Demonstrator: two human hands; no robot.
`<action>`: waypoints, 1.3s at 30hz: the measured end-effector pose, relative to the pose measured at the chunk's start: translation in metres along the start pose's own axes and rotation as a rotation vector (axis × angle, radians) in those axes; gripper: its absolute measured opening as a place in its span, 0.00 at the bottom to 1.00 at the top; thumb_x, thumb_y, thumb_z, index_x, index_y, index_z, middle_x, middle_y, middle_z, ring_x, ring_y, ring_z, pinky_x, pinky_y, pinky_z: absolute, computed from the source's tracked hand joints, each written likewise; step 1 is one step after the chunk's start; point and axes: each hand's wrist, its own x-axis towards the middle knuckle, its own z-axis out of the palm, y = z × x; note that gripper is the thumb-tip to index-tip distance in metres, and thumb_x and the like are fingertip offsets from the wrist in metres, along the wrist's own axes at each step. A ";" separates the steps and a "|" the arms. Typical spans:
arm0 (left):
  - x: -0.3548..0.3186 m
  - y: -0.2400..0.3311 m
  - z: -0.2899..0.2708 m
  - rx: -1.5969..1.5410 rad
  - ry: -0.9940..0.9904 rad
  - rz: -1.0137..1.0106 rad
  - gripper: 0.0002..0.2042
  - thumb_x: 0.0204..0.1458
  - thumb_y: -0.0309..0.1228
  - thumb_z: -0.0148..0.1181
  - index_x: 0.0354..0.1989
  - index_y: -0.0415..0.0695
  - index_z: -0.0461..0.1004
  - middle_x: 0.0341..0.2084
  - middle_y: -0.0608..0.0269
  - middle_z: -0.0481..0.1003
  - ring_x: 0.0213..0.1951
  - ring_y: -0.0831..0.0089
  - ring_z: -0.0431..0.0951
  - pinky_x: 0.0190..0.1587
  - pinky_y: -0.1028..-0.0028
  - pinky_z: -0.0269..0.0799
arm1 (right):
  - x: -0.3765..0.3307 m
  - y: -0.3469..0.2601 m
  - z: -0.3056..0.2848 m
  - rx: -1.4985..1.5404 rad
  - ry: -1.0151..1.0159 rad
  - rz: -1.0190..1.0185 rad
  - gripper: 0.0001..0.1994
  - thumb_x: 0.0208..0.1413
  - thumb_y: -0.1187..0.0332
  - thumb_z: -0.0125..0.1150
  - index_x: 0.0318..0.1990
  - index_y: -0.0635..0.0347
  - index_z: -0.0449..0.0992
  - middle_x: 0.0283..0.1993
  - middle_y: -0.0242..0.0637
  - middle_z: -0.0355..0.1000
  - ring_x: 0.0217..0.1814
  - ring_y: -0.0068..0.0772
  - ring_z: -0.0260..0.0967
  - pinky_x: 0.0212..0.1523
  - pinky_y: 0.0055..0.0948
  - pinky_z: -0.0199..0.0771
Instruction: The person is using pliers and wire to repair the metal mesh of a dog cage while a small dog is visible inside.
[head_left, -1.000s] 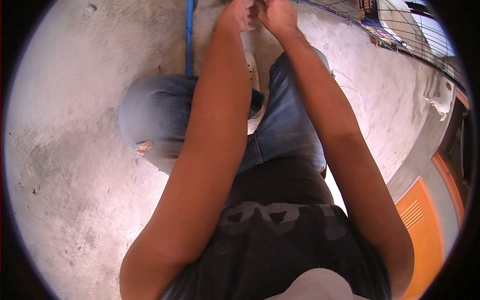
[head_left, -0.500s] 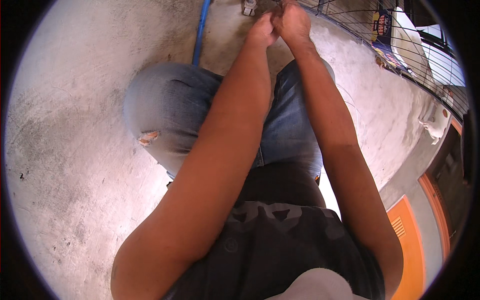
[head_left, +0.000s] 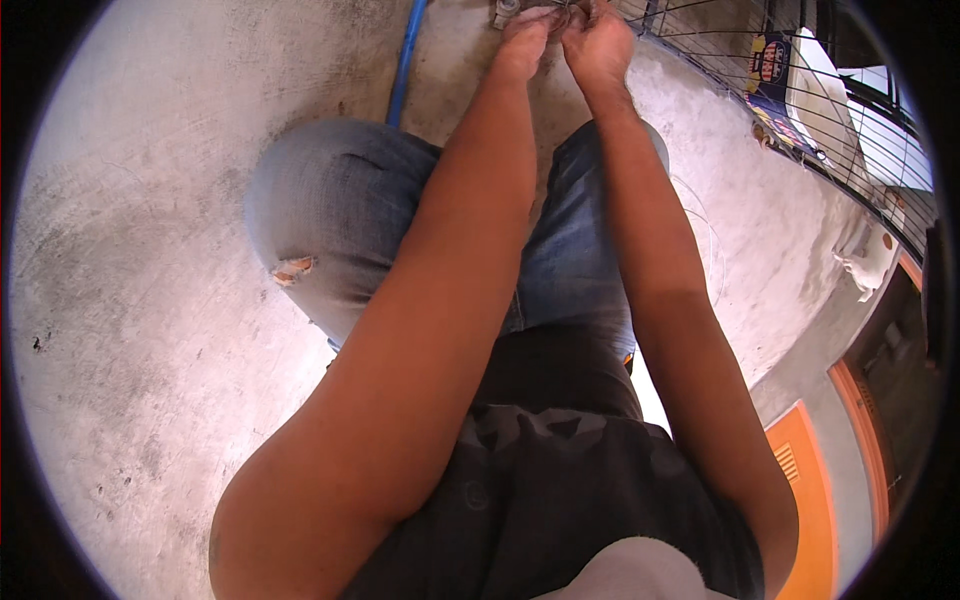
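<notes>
At the far edge of the view, my left hand (head_left: 527,45) and my right hand (head_left: 600,50) are side by side with a narrow gap between them. The fingers of both are bent and pinched together around something small and thin, too far up in the picture to make out. Close beside my left fingers is a small whitish-grey fitting (head_left: 507,8), partly cut off by the frame. A black wire cage (head_left: 690,62) stands just right of my right hand.
A blue hose (head_left: 406,60) runs over the concrete floor (head_left: 150,200) left of my hands. Behind the cage bars is a dark blue printed package (head_left: 772,85). A thin pale wire (head_left: 714,250) loops beside my right forearm. Farther right are a white animal (head_left: 868,268) and an orange door (head_left: 808,490).
My hands were overlapping and have drawn slightly apart, the left moving farther up beside the whitish-grey fitting. The view has shifted a little.
</notes>
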 end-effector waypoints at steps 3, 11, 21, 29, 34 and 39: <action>0.022 0.013 -0.030 0.447 0.049 0.096 0.25 0.56 0.52 0.54 0.45 0.40 0.78 0.42 0.52 0.79 0.47 0.61 0.76 0.52 0.64 0.68 | 0.007 -0.019 0.004 -0.020 0.064 -0.068 0.09 0.51 0.67 0.58 0.34 0.64 0.75 0.33 0.59 0.72 0.37 0.64 0.70 0.37 0.51 0.70; 0.026 0.014 -0.012 1.118 0.101 0.184 0.19 0.56 0.41 0.51 0.44 0.38 0.78 0.44 0.44 0.77 0.48 0.53 0.77 0.50 0.62 0.71 | 0.001 0.015 0.009 0.276 0.092 0.166 0.06 0.48 0.71 0.57 0.31 0.64 0.76 0.26 0.50 0.73 0.29 0.51 0.72 0.33 0.40 0.72; 0.037 0.065 -0.052 1.308 0.350 0.211 0.17 0.52 0.37 0.49 0.38 0.37 0.80 0.41 0.44 0.78 0.47 0.52 0.78 0.50 0.61 0.72 | 0.012 -0.038 0.039 1.064 -0.051 0.834 0.09 0.42 0.77 0.55 0.33 0.69 0.75 0.30 0.43 0.75 0.31 0.37 0.73 0.30 0.34 0.73; 0.014 0.040 0.031 1.888 -0.104 0.221 0.19 0.47 0.41 0.56 0.41 0.41 0.81 0.42 0.48 0.79 0.47 0.58 0.79 0.50 0.65 0.73 | 0.002 0.091 0.072 1.465 -0.302 1.073 0.07 0.57 0.68 0.52 0.37 0.58 0.76 0.30 0.37 0.75 0.31 0.37 0.73 0.30 0.39 0.75; 0.014 0.046 0.047 2.077 -0.098 0.184 0.27 0.42 0.48 0.62 0.49 0.45 0.78 0.47 0.54 0.78 0.45 0.60 0.80 0.48 0.60 0.74 | 0.021 0.082 0.078 1.484 -0.130 1.129 0.17 0.49 0.57 0.61 0.35 0.66 0.80 0.35 0.47 0.78 0.39 0.42 0.76 0.47 0.36 0.74; 0.022 0.079 -0.051 0.444 0.213 -0.041 0.13 0.59 0.36 0.51 0.46 0.43 0.76 0.46 0.58 0.78 0.48 0.65 0.75 0.51 0.66 0.68 | 0.037 0.016 0.016 1.049 -0.576 0.805 0.11 0.60 0.61 0.55 0.42 0.57 0.78 0.32 0.33 0.78 0.33 0.39 0.74 0.28 0.41 0.72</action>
